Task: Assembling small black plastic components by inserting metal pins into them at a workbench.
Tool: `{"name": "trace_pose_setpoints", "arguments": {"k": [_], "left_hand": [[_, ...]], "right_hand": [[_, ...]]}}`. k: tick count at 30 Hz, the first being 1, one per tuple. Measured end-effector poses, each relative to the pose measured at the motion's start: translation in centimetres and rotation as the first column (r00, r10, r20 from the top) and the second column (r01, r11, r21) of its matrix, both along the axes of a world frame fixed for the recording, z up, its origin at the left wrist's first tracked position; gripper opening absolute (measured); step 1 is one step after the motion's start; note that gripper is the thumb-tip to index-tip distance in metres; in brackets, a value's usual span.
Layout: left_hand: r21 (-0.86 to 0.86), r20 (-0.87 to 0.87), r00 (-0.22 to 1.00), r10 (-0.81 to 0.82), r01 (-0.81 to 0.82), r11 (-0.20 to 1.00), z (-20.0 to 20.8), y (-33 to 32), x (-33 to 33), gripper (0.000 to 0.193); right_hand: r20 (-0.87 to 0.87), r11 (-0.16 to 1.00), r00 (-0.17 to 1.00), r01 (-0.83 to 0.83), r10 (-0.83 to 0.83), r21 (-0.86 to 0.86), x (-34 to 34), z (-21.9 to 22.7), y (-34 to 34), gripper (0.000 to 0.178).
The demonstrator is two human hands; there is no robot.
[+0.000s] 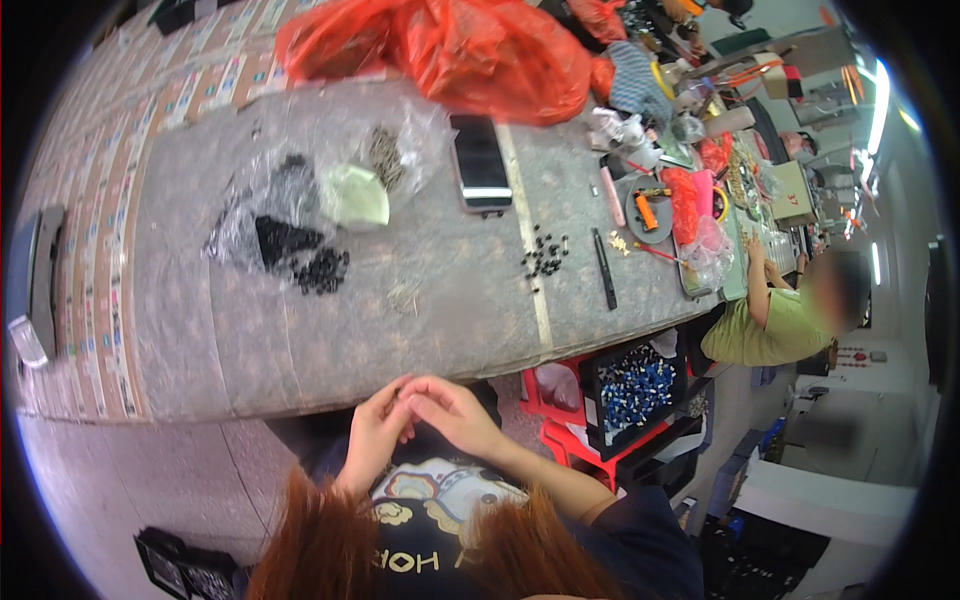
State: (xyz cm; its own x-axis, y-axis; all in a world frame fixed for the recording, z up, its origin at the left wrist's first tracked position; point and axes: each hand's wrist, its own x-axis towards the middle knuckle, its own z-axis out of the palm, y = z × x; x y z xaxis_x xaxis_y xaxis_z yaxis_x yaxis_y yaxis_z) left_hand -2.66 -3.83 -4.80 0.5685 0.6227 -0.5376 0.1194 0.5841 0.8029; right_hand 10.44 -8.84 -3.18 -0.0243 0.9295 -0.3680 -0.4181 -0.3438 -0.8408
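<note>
Just off the table's front edge, my left hand (372, 440) and my right hand (452, 415) meet with fingers closed in a pinch. A dark speck shows between the fingertips, too small to make out. Beyond them on the grey tabletop (430, 335) lies a little bunch of thin pins (404, 296). Farther left, small black beads (321, 271) spill from a clear plastic bag (232, 226). A pale green tray (356, 197) sits by another clear bag holding metal pins (386, 158). Scattered small black pieces (545, 255) lie to the right.
A phone (481, 165) and red plastic bags (490, 55) lie farther back. Near a black pen (604, 268) is a round grey dish (648, 212). Right of me, a black bin (637, 392) holds blue and white pieces. A co-worker in green (765, 330) sits beyond.
</note>
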Motion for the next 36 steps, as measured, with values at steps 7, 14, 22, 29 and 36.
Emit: {"name": "trace_pose_setpoints", "arguments": {"k": [7, 14, 22, 29, 36], "left_hand": [[-0.164, 0.087, 0.996, -0.019, 0.034, 0.986, 1.6, 1.6, 1.8, 0.031], [-0.241, 0.159, 0.983, 0.091, -0.050, 0.969, 0.8, 0.7, 0.2, 0.037], [-0.223, 0.171, 0.984, 0.045, -0.006, 0.975, -0.4, -0.2, -1.3, 0.022], [-0.149, 0.150, 0.984, 0.098, -0.076, 0.986, -0.6, 0.3, -1.6, 0.018], [-0.166, 0.078, 0.979, 0.190, -0.175, 0.971, -0.2, 0.8, -2.1, 0.017]], "right_hand": [[0.144, 0.974, 0.964, -0.217, 0.224, -0.061, 2.9, 1.7, 2.1, 0.019], [0.144, 0.981, 0.986, 0.107, -0.084, -0.162, 3.5, -0.7, 2.7, 0.015], [-0.394, 0.928, 0.901, 0.026, -0.183, -0.371, 4.2, -1.5, 3.3, 0.017], [-0.232, 0.890, 0.970, -0.047, -0.067, -0.453, 3.6, -1.4, 4.1, 0.016], [0.028, 0.920, 0.997, -0.050, 0.066, -0.388, 2.8, -1.1, 4.6, 0.015]]}}
